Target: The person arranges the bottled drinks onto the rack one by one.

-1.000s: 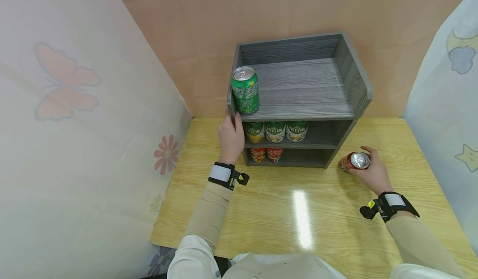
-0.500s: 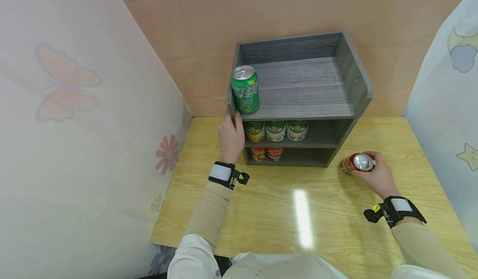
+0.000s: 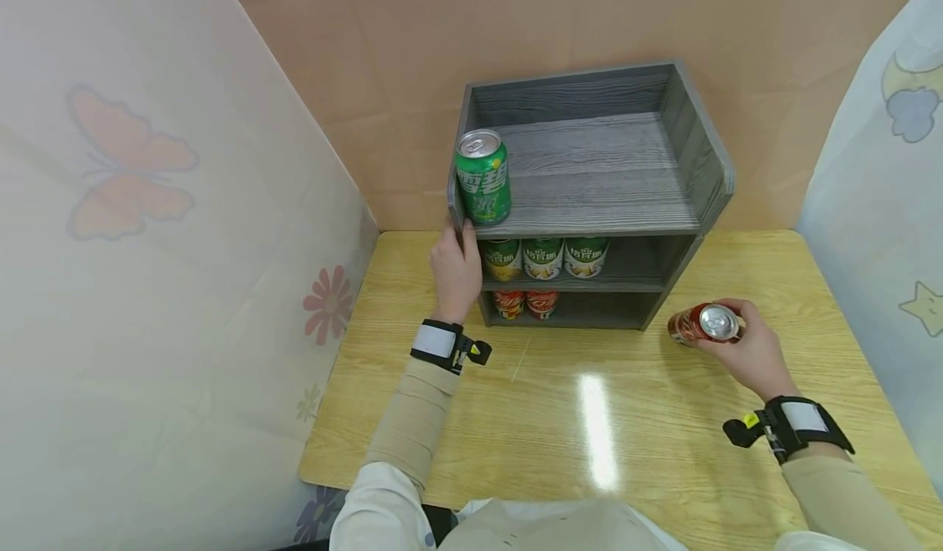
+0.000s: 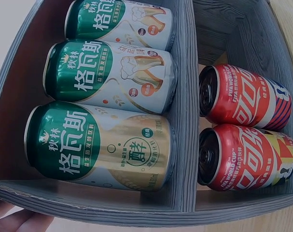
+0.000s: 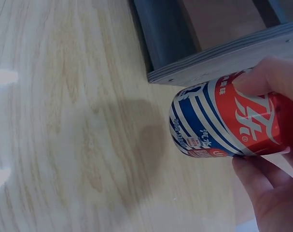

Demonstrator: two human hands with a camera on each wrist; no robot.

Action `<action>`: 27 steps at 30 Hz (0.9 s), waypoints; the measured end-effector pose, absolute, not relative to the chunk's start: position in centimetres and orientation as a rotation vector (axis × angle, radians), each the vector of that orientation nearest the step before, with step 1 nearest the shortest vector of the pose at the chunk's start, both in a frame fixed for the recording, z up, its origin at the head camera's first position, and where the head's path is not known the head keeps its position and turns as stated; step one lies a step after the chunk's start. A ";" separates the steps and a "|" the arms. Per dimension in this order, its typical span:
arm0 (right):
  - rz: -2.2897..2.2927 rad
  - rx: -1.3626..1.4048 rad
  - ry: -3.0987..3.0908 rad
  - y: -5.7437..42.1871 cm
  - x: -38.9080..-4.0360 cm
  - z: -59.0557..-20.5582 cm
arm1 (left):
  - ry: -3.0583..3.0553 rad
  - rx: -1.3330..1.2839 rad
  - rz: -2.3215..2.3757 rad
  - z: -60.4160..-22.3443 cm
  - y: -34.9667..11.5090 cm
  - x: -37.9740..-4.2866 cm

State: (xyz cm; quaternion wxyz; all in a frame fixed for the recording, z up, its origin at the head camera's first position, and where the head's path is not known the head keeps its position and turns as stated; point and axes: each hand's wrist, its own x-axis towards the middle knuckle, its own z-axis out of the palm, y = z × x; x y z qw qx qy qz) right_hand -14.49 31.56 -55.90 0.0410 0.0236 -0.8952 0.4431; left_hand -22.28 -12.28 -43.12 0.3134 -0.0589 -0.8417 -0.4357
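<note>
At the left side panel of a grey wooden shelf (image 3: pixel 604 174), my left hand (image 3: pixel 457 277) grips the edge, its thumb at the front. Only a few fingertips (image 4: pixel 23 220) of it show in the left wrist view. My right hand (image 3: pixel 759 359) holds a red cola can (image 5: pixel 233 118) between thumb and fingers, right of the shelf and low over the table. Whether the can's base touches the tabletop, I cannot tell. A green soda can (image 3: pixel 484 182) stands at the left of the top tier.
Three green-and-white drink cans (image 4: pixel 107 150) stand in the middle tier, from the left side. Two red cola cans (image 4: pixel 247 157) are in the bottom tier, also at the left. The wooden table (image 3: pixel 545 420) meets patterned walls left and right.
My right hand has drawn slightly right and toward me, its fingers closing around the cola can, whose top has shifted a little to the right. My left hand has stayed on the shelf.
</note>
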 end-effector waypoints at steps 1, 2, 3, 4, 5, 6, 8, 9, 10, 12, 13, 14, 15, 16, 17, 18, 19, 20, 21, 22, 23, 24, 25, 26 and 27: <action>1.357 0.088 -2.740 31.5 -14.5 -55.7 | -2.218 -0.155 -1.149 -43.1 -12.3 -22.3; 1.353 0.099 -2.742 31.4 -14.4 -55.4 | -2.218 -0.153 -1.150 -43.1 -12.3 -22.3; 1.347 0.116 -2.744 31.3 -14.4 -55.2 | -2.220 -0.151 -1.152 -43.1 -12.3 -22.3; 1.342 0.131 -2.746 31.2 -14.4 -55.0 | -2.224 -0.147 -1.152 -43.2 -12.3 -22.3; 1.344 0.155 -2.744 31.1 -14.4 -54.8 | -2.227 -0.144 -1.153 -43.2 -12.3 -22.2; 1.342 0.169 -2.746 30.9 -14.3 -54.5 | -2.230 -0.141 -1.154 -43.2 -12.3 -22.2; 1.340 0.193 -2.749 30.6 -14.2 -54.1 | -2.239 -0.133 -1.155 -43.2 -12.3 -22.2; 1.347 0.206 -2.747 30.5 -14.2 -53.9 | -2.243 -0.130 -1.155 -43.1 -12.3 -22.2; 1.355 0.215 -2.745 30.3 -14.1 -53.7 | -2.245 -0.130 -1.157 -43.1 -12.3 -22.2; 1.359 0.226 -2.742 30.0 -13.9 -53.5 | -2.248 -0.130 -1.160 -43.1 -12.3 -22.2; 1.355 0.229 -2.742 29.9 -13.8 -53.3 | -2.250 -0.130 -1.162 -43.1 -12.3 -22.2; 1.352 0.235 -2.738 29.8 -13.7 -53.3 | -2.249 -0.132 -1.162 -43.2 -12.3 -22.3; 1.349 0.242 -2.736 29.7 -13.6 -53.2 | -2.248 -0.135 -1.162 -43.2 -12.3 -22.3; 1.348 0.253 -2.731 29.6 -13.6 -53.1 | -2.247 -0.138 -1.162 -43.3 -12.3 -22.3; 1.344 0.263 -2.726 29.6 -13.5 -53.0 | -2.247 -0.138 -1.161 -43.3 -12.4 -22.3; 1.344 0.272 -2.723 29.5 -13.4 -52.9 | -2.246 -0.140 -1.161 -43.4 -12.4 -22.4; 1.343 0.282 -2.718 29.4 -13.3 -52.8 | -2.246 -0.141 -1.160 -43.4 -12.4 -22.4; 1.343 0.294 -2.714 29.3 -13.2 -52.8 | -2.245 -0.142 -1.160 -43.4 -12.4 -22.4; 1.341 0.305 -2.714 29.2 -13.1 -52.7 | -2.243 -0.144 -1.159 -43.4 -12.4 -22.4; 1.340 0.314 -2.711 29.1 -13.0 -52.5 | -2.241 -0.145 -1.158 -43.4 -12.4 -22.4; 1.336 0.322 -2.711 29.0 -13.0 -52.4 | -2.239 -0.146 -1.157 -43.4 -12.4 -22.4; 1.334 0.328 -2.710 28.8 -12.9 -52.4 | -2.236 -0.146 -1.155 -43.4 -12.4 -22.4; 1.337 0.335 -2.709 28.6 -12.9 -52.3 | -2.234 -0.147 -1.155 -43.4 -12.4 -22.4; 1.340 0.339 -2.708 28.4 -12.8 -52.2 | -2.232 -0.149 -1.155 -43.4 -12.4 -22.4; 1.345 0.344 -2.707 28.2 -12.8 -52.2 | -2.231 -0.151 -1.157 -43.3 -12.4 -22.4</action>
